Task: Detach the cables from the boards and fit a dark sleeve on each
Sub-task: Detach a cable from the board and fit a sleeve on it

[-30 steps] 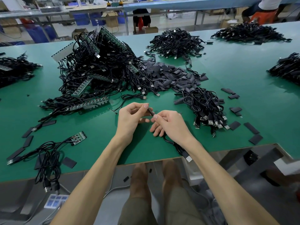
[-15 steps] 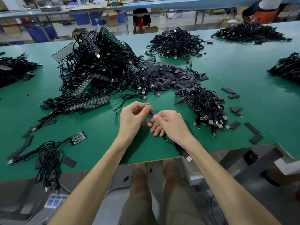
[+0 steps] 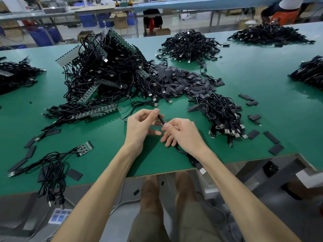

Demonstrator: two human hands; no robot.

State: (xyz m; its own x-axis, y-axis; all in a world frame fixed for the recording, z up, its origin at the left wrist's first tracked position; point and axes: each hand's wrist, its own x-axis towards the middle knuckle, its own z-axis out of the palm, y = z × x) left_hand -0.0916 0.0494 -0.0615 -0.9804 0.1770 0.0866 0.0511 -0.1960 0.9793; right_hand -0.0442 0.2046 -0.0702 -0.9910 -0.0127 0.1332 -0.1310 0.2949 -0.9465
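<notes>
a thin black cable (image 3: 161,120) is held up just over the green table (image 3: 262,88), in the middle, close to the near edge. the short bit you can see slants between the two hands. the left hand (image 3: 140,127) pinches the top end with its thumb and first finger, and its other fingers are curled in. the right hand (image 3: 184,133) pinches the low end with its thumb and first finger, and its other fingers hang down near the table. i cannot tell if a sleeve is on this bit; it is too small. the rest of the cable comes out from under the right hand and runs to the near edge, where its silver plug (image 3: 201,169) sticks out past the table.

just right of the hands lies a bundle of cables (image 3: 221,114) with many silver plugs at its near end. behind the hands is a heap of dark sleeves (image 3: 183,81), flat and grey-black. left of that heap is a big pile of cables and boards (image 3: 108,72), all tangled, with long green boards poking out. far left, near the edge, a small board (image 3: 86,147) lies with a few cables joined to it. loose sleeves (image 3: 271,137) lie here and there on the right side. more black cable piles (image 3: 190,44) sit far back. the person's knees (image 3: 152,189) show under the table edge.
</notes>
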